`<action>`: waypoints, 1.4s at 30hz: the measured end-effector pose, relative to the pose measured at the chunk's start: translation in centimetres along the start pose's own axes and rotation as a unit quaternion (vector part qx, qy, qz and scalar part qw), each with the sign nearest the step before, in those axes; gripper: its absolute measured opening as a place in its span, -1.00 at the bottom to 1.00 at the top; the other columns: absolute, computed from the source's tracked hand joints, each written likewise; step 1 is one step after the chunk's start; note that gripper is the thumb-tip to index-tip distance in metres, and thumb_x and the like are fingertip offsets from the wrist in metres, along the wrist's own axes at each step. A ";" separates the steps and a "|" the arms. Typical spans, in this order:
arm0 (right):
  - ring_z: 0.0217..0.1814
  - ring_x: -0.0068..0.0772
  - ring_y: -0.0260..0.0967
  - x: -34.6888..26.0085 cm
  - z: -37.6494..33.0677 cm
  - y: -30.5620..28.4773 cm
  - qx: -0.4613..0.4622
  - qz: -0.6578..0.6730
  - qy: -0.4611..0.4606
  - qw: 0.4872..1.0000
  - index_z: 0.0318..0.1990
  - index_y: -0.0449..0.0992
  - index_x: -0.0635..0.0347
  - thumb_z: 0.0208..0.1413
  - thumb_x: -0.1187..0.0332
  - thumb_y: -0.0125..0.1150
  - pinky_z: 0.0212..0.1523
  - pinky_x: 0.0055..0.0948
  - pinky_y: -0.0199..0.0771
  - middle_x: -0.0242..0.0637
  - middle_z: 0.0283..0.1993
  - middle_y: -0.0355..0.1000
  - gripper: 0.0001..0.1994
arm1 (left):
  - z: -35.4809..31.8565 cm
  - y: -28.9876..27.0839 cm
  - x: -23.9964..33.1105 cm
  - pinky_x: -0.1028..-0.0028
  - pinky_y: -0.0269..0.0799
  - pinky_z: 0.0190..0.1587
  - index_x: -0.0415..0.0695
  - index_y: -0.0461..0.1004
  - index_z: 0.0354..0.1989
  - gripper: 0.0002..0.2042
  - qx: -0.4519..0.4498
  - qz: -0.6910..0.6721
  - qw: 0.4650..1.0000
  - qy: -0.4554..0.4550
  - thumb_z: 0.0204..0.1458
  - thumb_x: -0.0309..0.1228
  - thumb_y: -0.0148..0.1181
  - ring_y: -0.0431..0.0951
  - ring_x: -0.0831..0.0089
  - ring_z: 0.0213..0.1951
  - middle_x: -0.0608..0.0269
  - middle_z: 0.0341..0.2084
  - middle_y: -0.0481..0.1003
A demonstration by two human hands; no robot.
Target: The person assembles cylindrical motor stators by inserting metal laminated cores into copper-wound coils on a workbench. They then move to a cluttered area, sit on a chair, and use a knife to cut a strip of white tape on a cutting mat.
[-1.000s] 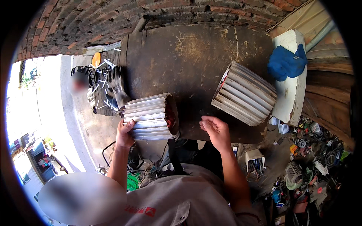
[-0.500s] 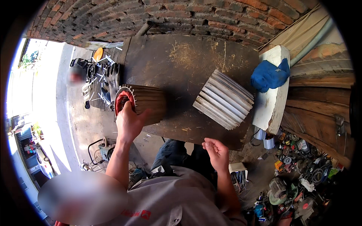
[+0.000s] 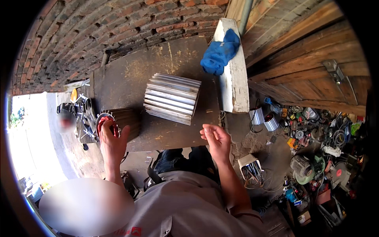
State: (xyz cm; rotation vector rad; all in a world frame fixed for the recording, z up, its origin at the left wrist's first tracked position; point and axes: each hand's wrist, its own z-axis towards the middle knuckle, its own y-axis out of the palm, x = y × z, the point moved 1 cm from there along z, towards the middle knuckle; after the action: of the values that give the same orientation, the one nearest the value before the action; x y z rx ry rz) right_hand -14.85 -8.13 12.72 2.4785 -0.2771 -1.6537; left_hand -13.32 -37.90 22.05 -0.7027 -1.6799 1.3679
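My left hand (image 3: pixel 111 143) rests on the open end of a dark finned motor housing (image 3: pixel 125 123) lying on its side at the left end of a worn metal table (image 3: pixel 130 75); red windings show inside it. A second, silver finned motor housing (image 3: pixel 171 98) lies on the table's middle. My right hand (image 3: pixel 216 139) hovers at the table's front edge below that silver housing, fingers loosely curled, holding nothing.
A white wooden plank (image 3: pixel 233 75) with a blue cloth (image 3: pixel 219 53) stands right of the table. Brick wall behind, wooden door at right. Scrap motors, coils and wires (image 3: pixel 312 150) litter the floor at right. A metal stand with parts (image 3: pixel 81 118) sits left of the table.
The left housing has been turned from side-on to end-on, and my left hand moved onto its open end. The view swung right, so the silver housing now sits centre. My right hand rose slightly.
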 end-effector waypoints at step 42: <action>-0.51 -0.09 0.43 2.0 -1.5 2.4 -0.254 -0.331 -0.010 0.909 -0.43 0.47 0.28 0.09 0.25 0.18 -0.44 -0.29 0.40 -0.08 -0.55 0.42 -0.76 | -5.2 5.5 9.7 0.30 0.33 -0.33 -0.19 0.37 -0.28 -0.61 -0.065 -0.010 0.961 0.269 -0.25 -0.28 0.37 0.46 0.23 -0.45 0.19 -0.58 0.43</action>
State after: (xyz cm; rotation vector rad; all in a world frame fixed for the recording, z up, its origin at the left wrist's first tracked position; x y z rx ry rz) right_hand -12.89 -10.92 12.01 2.2442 0.9751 -1.6521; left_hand -14.11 -25.86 19.47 -1.0249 -1.3360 0.9420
